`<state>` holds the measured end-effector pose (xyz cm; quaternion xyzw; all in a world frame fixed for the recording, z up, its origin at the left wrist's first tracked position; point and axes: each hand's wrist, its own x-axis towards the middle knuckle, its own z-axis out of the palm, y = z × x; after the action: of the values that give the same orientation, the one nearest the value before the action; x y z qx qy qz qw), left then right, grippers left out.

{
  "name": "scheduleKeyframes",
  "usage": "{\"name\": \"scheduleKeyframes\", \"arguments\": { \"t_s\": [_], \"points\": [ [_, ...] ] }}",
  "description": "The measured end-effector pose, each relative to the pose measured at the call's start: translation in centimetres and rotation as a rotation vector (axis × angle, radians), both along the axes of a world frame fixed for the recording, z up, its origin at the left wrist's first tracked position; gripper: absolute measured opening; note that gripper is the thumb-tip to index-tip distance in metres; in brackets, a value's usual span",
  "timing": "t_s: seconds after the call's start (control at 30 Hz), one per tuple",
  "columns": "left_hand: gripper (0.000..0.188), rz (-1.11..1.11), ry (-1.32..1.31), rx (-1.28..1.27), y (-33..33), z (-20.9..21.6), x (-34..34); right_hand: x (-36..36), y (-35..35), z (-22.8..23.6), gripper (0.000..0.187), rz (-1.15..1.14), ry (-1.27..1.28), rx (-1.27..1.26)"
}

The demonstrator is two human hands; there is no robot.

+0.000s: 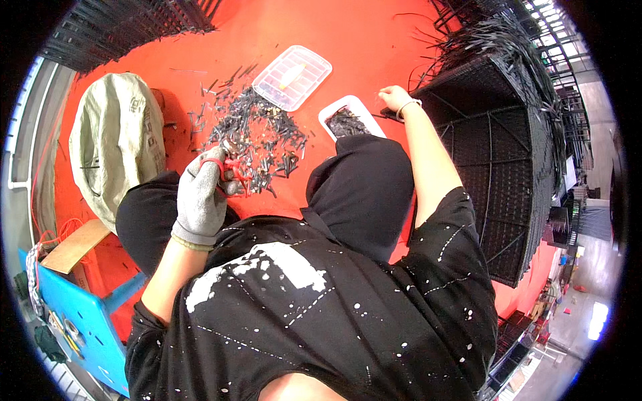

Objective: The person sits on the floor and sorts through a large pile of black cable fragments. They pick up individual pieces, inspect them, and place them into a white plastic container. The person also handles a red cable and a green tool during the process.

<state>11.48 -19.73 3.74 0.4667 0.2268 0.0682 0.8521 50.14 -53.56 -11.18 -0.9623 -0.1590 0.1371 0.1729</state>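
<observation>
My left hand (pixel 202 194), in a grey glove, is closed over my left thigh. In its fingers is a red-handled tool (pixel 235 175) with a small metal end; its exact kind I cannot make out. My right hand (pixel 394 97) is bare, with a band at the wrist, and reaches forward with curled fingers. What it holds, if anything, is hidden. Nearest to it is a white plastic tub (pixel 350 101) with dark scraps inside. Short black and grey strip offcuts (pixel 267 130) lie scattered between my knees and a clear ribbed lid (pixel 294 77).
A large black woven piece (pixel 491 160) stands close on the right, with loose strands along its top. At left are a pale sack (pixel 115 144), a cardboard piece (pixel 75 246) and a blue stool-like surface (pixel 77 321). More black lattice (pixel 127 30) stands far left on the red floor (pixel 361 40).
</observation>
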Motion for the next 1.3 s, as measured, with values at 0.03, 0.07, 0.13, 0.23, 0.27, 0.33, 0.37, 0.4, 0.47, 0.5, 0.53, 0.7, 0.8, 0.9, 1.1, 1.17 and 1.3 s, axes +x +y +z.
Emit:
{"name": "scheduleKeyframes", "arguments": {
  "t_s": [0.03,0.07,0.13,0.23,0.27,0.33,0.37,0.4,0.47,0.5,0.53,0.7,0.8,0.9,1.1,1.17,1.3],
  "points": [
    [0.024,0.006,0.019,0.019,0.1,0.2,0.1,-0.5,1.0,0.6,0.029,-0.032,0.028,-0.124],
    [0.024,0.011,0.039,0.036,0.2,0.6,0.3,-0.9,1.7,0.8,0.031,-0.064,0.056,-0.25],
    [0.023,0.004,0.041,0.044,0.3,0.4,0.8,-0.8,1.3,0.3,0.026,-0.065,-0.045,-0.271],
    [0.021,-0.002,0.026,0.038,0.3,-0.3,1.4,-0.4,0.6,-0.2,0.023,-0.2,-0.02,-0.113],
    [0.021,0.001,0.042,0.039,0.2,-0.4,1.6,-0.4,0.4,-0.5,0.023,-0.244,0.039,-0.079],
    [0.02,0.018,0.068,0.042,0.3,-0.4,1.7,-1.8,2.0,1.2,0.021,-0.324,0.163,-0.001],
    [0.02,0.028,0.075,0.038,0.3,-0.4,1.8,-1.8,2.1,1.2,0.021,-0.29,0.105,-0.057],
    [0.019,0.039,0.082,0.035,0.3,-0.3,1.8,-1.7,2.2,1.3,0.022,-0.254,0.046,-0.111],
    [0.019,0.019,0.046,0.027,0.6,-0.9,1.7,-2.0,2.4,1.4,0.021,-0.18,-0.16,-0.201],
    [0.019,0.013,0.028,0.03,0.9,-1.0,1.5,-2.0,2.8,1.6,0.021,-0.098,-0.104,-0.243],
    [0.02,-0.003,0.031,0.036,0.8,-0.5,1.5,-1.9,2.6,2.0,0.021,-0.016,-0.051,-0.292],
    [0.022,-0.018,0.026,0.057,1.3,-0.4,1.0,-2.1,1.6,0.4,0.029,-0.03,0.107,-0.132],
    [0.021,-0.049,0.015,0.034,1.1,0.2,0.6,-2.2,1.7,3.6,0.028,-0.03,0.098,-0.187],
    [0.026,-0.131,-0.084,-0.045,0.9,0.7,0.2,-3.5,2.4,5.4,0.029,0.034,0.074,0.093],
    [0.02,-0.226,-0.065,-0.036,1.1,2.0,-0.5,-17.1,14.3,16.1,0.036,0.032,0.388,0.884],
    [0.02,-0.231,-0.027,-0.025,0.6,2.8,-0.6,-21.7,15.9,17.1,0.04,0.386,0.35,0.874],
    [0.024,-0.23,-0.106,-0.064,0.7,1.8,-1.1,-27.3,19.3,17.9,0.043,0.681,0.16,0.799]
  ]
}}
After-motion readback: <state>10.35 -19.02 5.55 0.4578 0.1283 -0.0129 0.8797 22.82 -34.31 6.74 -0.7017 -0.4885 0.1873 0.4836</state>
